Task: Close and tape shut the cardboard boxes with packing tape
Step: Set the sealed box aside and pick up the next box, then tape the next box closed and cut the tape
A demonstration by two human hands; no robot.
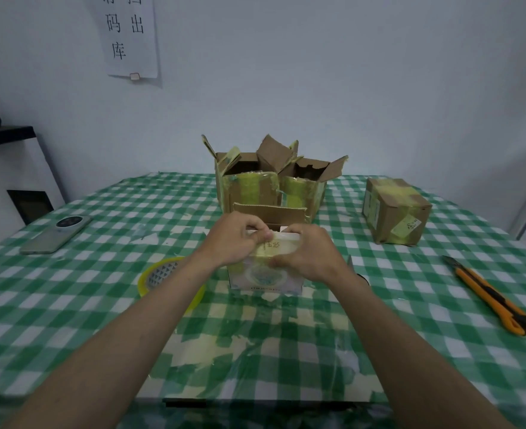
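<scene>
At the middle of the green-checked tabletop [100, 305] stands a small white printed box [266, 274], its far cardboard flap upright and its near flap, covered in yellowish tape, being pressed down. The left hand [235, 239] pinches the flap's top edge with curled fingers [263, 233]; the right hand [309, 253] curls round the box's right near corner, its fingertips hidden beneath the hand. The wording on the box front is too blurred to read. Just left of the box lies a yellow packing tape roll [159, 274], partly hidden by the left forearm. Just beyond the box stand two open cardboard boxes [271, 178] side by side, flaps torn and raised, their insides dark. Far right sits a taped-shut cardboard box [395, 210], and nearer on the right an orange utility knife [491, 297]. At the left lies a smartphone [57, 233], back up.
</scene>
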